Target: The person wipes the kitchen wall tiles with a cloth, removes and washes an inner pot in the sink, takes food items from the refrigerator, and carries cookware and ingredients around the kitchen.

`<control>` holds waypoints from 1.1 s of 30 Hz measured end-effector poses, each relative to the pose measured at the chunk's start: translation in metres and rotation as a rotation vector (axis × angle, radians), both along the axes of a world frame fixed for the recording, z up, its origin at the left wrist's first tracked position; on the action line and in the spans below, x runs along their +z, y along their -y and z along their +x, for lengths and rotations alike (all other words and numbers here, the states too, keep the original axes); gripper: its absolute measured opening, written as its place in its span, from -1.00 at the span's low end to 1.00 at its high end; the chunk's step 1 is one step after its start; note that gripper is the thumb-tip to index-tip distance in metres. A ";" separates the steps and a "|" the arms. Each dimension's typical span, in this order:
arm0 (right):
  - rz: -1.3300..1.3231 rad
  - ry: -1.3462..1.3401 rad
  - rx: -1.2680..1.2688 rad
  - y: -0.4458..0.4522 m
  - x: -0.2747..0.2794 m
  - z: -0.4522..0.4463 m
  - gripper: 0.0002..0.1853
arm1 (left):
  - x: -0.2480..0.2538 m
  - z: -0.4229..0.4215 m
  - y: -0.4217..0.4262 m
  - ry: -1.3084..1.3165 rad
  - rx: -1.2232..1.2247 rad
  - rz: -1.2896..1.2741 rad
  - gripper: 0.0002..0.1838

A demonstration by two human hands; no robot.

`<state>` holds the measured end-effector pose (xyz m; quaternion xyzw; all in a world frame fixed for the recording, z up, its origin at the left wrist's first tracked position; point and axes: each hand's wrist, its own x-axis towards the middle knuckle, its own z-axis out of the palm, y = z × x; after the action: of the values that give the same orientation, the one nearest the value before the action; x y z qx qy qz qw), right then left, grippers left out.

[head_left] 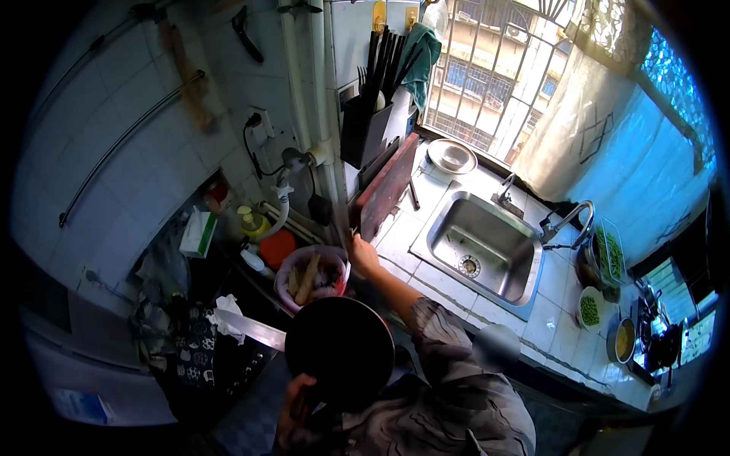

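My left hand is closed at the lower left side of a dark round frying pan, holding it low in front of my body. The pan's inside looks black, and a bit of red shows at its right edge. My right arm stretches forward to the counter's left end. There my right hand has its fingers curled close to the lower end of an upright reddish-brown cutting board. Whatever those fingers hold is not clear. Below that hand stands a pinkish bin with brown scraps in it.
A steel sink is set into the white tiled counter. A black utensil holder hangs on the wall. Peas in a bowl and a pot stand at the right. A yellow-topped bottle is at the left.
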<state>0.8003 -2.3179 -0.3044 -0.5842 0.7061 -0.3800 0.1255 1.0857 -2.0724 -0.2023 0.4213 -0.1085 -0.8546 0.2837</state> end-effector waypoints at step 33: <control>0.363 0.823 0.140 -0.278 0.037 -0.112 -0.67 | 0.093 -0.165 0.053 -0.189 -0.638 -0.276 -0.35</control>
<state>0.6879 -2.0400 -0.2675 -0.3992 0.6114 -0.4416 0.5214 0.9208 -2.1255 -0.1094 0.2432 -0.3222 -0.9126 0.0654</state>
